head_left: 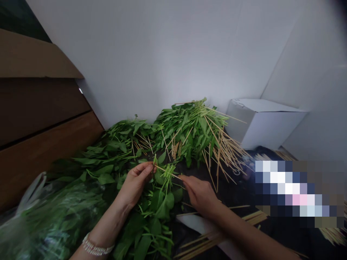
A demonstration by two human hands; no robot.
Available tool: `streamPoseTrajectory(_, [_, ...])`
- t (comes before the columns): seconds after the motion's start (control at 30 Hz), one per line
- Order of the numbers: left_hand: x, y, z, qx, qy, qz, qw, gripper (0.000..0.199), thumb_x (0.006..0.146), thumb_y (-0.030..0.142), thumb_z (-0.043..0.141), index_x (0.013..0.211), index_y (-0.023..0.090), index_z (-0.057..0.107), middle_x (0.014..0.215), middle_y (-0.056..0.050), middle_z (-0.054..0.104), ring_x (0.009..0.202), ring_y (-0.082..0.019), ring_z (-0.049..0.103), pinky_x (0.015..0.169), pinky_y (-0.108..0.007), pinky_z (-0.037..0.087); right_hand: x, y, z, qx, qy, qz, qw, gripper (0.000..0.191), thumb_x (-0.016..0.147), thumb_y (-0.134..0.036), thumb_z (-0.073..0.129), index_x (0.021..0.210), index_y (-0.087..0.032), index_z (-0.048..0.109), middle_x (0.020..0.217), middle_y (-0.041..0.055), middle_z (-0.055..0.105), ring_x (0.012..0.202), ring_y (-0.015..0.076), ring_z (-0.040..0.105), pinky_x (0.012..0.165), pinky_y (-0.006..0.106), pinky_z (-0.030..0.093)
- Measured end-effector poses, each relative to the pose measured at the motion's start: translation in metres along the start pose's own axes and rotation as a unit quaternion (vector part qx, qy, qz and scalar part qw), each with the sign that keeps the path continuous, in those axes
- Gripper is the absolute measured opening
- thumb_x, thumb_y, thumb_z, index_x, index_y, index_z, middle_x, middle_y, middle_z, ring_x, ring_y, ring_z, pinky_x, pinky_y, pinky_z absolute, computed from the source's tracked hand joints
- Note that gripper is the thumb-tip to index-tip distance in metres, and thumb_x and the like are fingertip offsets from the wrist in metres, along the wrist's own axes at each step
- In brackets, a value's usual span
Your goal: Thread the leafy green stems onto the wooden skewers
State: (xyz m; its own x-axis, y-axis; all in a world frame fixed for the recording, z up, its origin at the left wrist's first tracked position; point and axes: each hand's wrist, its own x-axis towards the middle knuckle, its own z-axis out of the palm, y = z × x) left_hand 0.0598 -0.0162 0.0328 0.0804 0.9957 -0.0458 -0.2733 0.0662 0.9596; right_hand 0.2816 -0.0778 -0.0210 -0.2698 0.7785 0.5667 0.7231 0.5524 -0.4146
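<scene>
Near the middle, my left hand (138, 180) is closed in a pinch on a green stem (155, 160), at the left end of a thin wooden stick (165, 171). The fingers of my right hand (199, 193) are closed on the stick's other end. Between the hands, several cut green stems (168, 172) cross the stick, and their leaves (162, 204) hang below. Just behind is a heap of leafy greens (187, 126) with many sticks (230, 148) poking out to the right.
A clear plastic bag of greens (59, 220) lies at lower left. Loose sticks (200, 247) lie near the front. A white box (268, 122) stands at back right, cardboard (35, 57) at upper left. A white wall (162, 54) rises behind.
</scene>
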Motion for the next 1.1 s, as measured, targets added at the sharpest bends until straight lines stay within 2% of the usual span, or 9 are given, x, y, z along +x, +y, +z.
streamPoseTrajectory(0.23, [0.0013,-0.0009,-0.0027,0.013,0.013,-0.003,1.0,0.033,0.053,0.036,0.089,0.077,0.016,0.075,0.072,-0.002,0.071,0.069,-0.011,0.062,0.068,-0.019,0.048,0.0002,-0.0008,-0.0002,-0.004,-0.001,0.003,1.0,0.037,0.091,-0.011,0.04,0.12,-0.02,0.06,0.091,0.0067,0.069,0.083,0.0147,0.065,0.075,0.023,0.051])
streamPoseTrajectory(0.53, [0.0004,0.0018,-0.0015,0.104,0.035,0.029,0.994,0.039,0.051,0.043,0.088,0.075,0.015,0.075,0.072,-0.005,0.073,0.067,-0.015,0.062,0.067,-0.023,0.047,-0.0018,0.0014,0.0028,0.001,0.0,0.001,1.0,0.038,0.091,-0.012,0.039,0.122,-0.02,0.06,0.091,0.0069,0.069,0.083,0.0154,0.065,0.075,0.024,0.052])
streamPoseTrajectory(0.73, [-0.0006,0.0013,-0.0014,0.115,0.01,0.018,0.993,0.037,0.054,0.044,0.087,0.076,0.016,0.076,0.072,-0.004,0.073,0.067,-0.015,0.062,0.068,-0.023,0.047,-0.0023,0.001,0.0041,0.014,-0.001,-0.002,1.0,0.038,0.091,-0.011,0.039,0.122,-0.019,0.059,0.091,0.0075,0.069,0.084,0.0156,0.065,0.076,0.024,0.052])
streamPoseTrajectory(1.1, [-0.003,0.0018,0.0015,0.165,-0.024,0.039,0.985,0.034,0.057,0.046,0.084,0.072,0.017,0.076,0.075,-0.006,0.073,0.069,-0.017,0.062,0.07,-0.025,0.048,-0.0025,-0.0003,0.0048,-0.001,-0.004,-0.001,1.0,0.038,0.09,-0.011,0.042,0.121,-0.021,0.06,0.087,0.0062,0.069,0.079,0.0146,0.065,0.072,0.022,0.051])
